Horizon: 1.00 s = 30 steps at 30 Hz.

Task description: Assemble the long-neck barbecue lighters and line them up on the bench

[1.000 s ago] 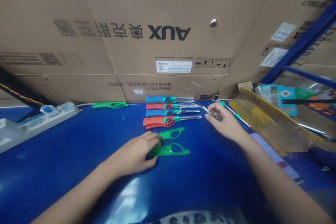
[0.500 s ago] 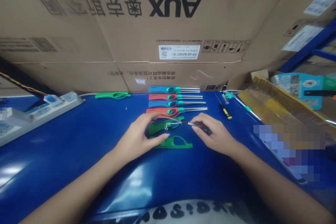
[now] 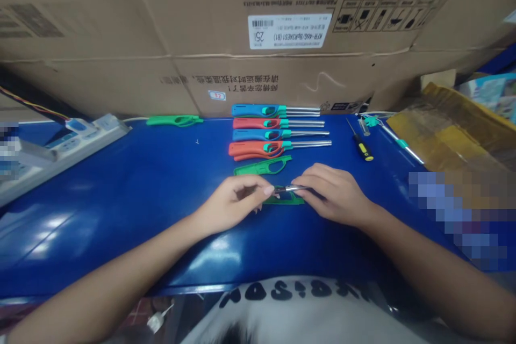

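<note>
on the bench [image 3: 121, 183], four lighters [image 3: 278, 134] lie in a row, a screwdriver [image 3: 364, 149] to their right.

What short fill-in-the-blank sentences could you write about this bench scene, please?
1. Between the left hand and the right hand, a small piece made of ____ shows.
2. The lighter shell just beyond the hands is ____.
3. The handle of the screwdriver is black and ____.

Missing words: metal; green; yellow.
</note>
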{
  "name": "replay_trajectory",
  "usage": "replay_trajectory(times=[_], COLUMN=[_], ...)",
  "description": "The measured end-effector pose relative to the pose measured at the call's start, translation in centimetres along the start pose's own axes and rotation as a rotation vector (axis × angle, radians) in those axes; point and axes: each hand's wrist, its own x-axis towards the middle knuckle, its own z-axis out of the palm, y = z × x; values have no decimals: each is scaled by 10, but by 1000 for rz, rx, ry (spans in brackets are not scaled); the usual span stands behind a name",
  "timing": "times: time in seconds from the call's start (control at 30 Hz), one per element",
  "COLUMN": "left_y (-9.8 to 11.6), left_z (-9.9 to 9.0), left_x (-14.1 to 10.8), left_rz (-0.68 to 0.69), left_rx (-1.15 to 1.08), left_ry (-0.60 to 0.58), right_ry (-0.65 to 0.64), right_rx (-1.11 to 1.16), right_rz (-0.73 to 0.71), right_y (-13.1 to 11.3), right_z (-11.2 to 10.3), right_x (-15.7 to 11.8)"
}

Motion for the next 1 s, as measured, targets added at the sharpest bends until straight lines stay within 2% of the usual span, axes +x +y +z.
replay_trajectory(times=[0.13, 0.3, 0.63, 0.77, 1.0], left_y=[2, 2, 0, -1, 1], left_z=[0, 1, 7, 6, 7], left_x=[-2, -6, -12, -14, -14], left_rz=[78, 252, 532, 581, 589], left_rx=[79, 302, 458, 514, 527], left_ry=[53, 175, 263, 273, 285], right_ry=[41, 73, 117, 135, 151], right_rx=[-29, -86, -111, -95, -93], right_rz=[-41, -73, -113, -100, -100], right_y=[0, 0, -10, -12, -12], right_z=[0, -1, 0, 2, 0], right_x=[0, -1, 2, 2, 1])
